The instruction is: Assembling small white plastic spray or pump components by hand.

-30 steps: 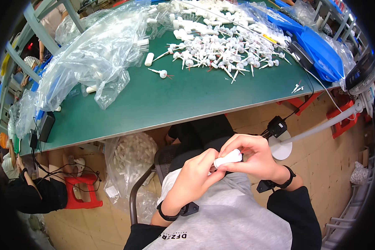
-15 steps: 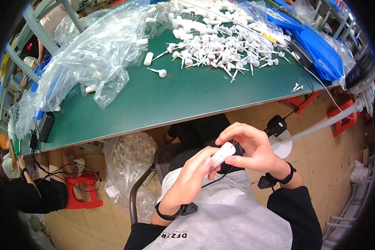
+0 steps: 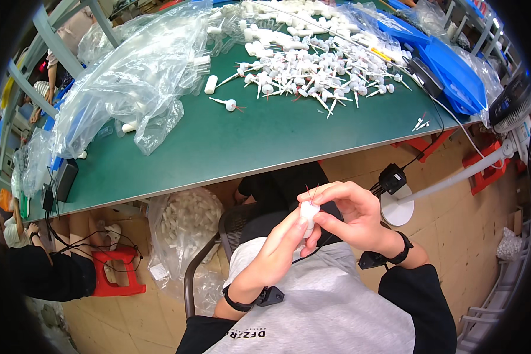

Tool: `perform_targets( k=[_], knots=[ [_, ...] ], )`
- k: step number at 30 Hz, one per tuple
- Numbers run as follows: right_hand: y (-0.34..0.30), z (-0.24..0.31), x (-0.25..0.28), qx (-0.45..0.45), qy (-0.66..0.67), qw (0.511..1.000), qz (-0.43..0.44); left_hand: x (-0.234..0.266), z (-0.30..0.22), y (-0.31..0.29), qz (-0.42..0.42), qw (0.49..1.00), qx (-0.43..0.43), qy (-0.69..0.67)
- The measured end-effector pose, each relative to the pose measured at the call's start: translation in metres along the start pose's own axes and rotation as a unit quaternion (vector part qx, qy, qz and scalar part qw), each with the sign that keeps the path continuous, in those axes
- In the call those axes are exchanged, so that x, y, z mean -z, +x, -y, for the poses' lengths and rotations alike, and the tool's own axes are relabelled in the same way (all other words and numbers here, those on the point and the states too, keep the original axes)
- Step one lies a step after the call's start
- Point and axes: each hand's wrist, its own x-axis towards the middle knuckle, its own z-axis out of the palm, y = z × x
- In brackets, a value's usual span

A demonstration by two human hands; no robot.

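Note:
Over my lap, just off the table's near edge, I hold a small white plastic cylinder (image 3: 309, 212) with thin red wires (image 3: 313, 190) sticking out of its upper end. My left hand (image 3: 277, 246) is closed around its lower body. At the top, the fingers and thumb of my right hand (image 3: 357, 217) close on the wired end from the right. On the table a single white stemmed piece (image 3: 229, 105) with red wires lies beside a loose white cylinder (image 3: 210, 84). Behind them spreads a heap of similar white stemmed pieces (image 3: 312, 71).
Clear plastic bags (image 3: 124, 76) cover the left of the green table (image 3: 247, 138). Blue trays (image 3: 454, 74), a black adapter (image 3: 424, 76) and a fan (image 3: 511, 106) stand at right. A bag of white parts (image 3: 188, 218) and red stool (image 3: 118, 271) are below; another person sits left.
The cylinder has turned more upright, its wired end now pointing toward the table. My right fingers have moved left and closed in on that end.

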Motion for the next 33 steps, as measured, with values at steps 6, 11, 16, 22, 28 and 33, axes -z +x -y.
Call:
perform_targets(
  k=[6, 11, 16, 22, 28, 33],
  knots=[
    [-0.001, -0.004, -0.002, 0.030, -0.110, 0.993, -0.017, -0.002, 0.004, 0.002, -0.063, 0.997, -0.013, 0.033],
    [0.002, -0.010, -0.003, 0.079, -0.173, 0.982, 0.008, 0.004, 0.003, 0.004, -0.095, 0.995, -0.012, -0.021],
    [0.002, -0.008, -0.007, 0.061, -0.188, 0.979, 0.047, 0.016, 0.003, 0.007, -0.092, 0.995, 0.005, -0.030],
    [-0.003, -0.009, -0.019, -0.144, 0.195, 0.969, -0.045, 0.012, -0.001, 0.013, -0.067, 0.995, -0.005, -0.077],
    [-0.001, -0.025, -0.021, -0.349, 0.460, 0.815, 0.049, 0.004, 0.005, 0.016, -0.111, 0.989, 0.016, -0.101],
    [-0.014, -0.042, -0.023, -0.352, 0.475, 0.806, 0.015, 0.003, 0.007, 0.019, -0.111, 0.987, -0.003, -0.114]
  ],
)
